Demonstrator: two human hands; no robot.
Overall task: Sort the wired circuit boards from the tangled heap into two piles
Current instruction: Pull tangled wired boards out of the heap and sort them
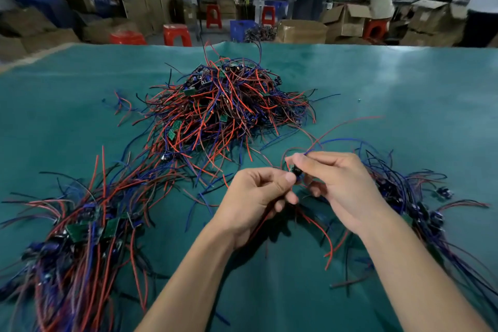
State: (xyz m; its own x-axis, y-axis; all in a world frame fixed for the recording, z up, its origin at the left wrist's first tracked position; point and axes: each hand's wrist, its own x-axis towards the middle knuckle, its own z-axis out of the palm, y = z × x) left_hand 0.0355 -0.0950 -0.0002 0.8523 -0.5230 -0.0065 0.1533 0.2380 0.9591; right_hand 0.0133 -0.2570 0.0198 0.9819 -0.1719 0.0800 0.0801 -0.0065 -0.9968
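A tangled heap (226, 105) of small green circuit boards with red, blue and black wires lies at the table's middle. One sorted pile (80, 234) spreads at the near left, a second pile (415, 205) at the near right. Between the piles, my left hand (256, 199) and my right hand (339, 183) together pinch one small wired circuit board (296, 171) just above the table. Its red and blue wires arc up to the right and hang down below my hands. Most of the board is hidden by my fingers.
The green table mat (404, 83) stretches to the far edge. Beyond it stand red stools (176, 34), cardboard boxes (301, 31) and a blue crate (241, 28), with seated people at benches in the background. A tiny loose part (360, 100) lies right of the heap.
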